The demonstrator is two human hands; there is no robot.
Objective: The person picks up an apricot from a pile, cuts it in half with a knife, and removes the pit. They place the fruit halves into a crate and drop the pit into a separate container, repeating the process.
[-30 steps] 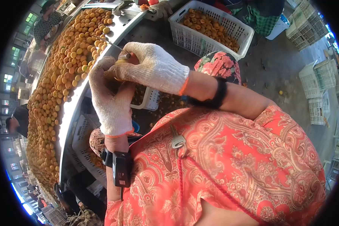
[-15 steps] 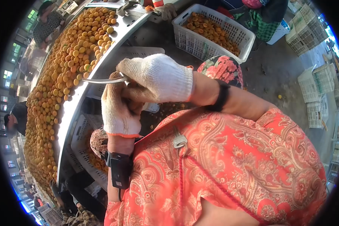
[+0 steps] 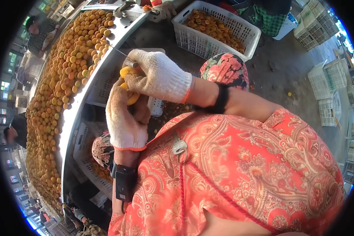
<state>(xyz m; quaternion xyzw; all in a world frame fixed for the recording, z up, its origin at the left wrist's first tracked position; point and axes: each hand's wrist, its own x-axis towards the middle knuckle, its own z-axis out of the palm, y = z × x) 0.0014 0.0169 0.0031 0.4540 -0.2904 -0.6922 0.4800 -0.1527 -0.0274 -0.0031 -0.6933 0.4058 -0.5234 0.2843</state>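
My left hand [image 3: 126, 118], in a white knitted glove stained brown, is closed round a yellow-orange apricot [image 3: 133, 97]. Just above it, my right hand [image 3: 157, 74], gloved too, is closed on a knife [image 3: 130, 63] whose thin blade points up and left toward the fruit table. Orange flesh [image 3: 129, 72] shows between the fingers of both hands, and the fruit looks cut or split. My hands are close together over the near side of the metal table edge [image 3: 80, 102].
Many whole apricots [image 3: 63, 78] cover the curved table at left. A white crate [image 3: 220, 31] of cut fruit stands beyond my hands, another crate [image 3: 82, 145] below the table edge. Stacked crates [image 3: 326, 82] stand at right. Co-workers [image 3: 39, 33] are along the far side.
Orange fruit flesh now shows between my hands, which have parted slightly. The knife blade has swung from pointing left to pointing up and left. The whole view has shifted a little.
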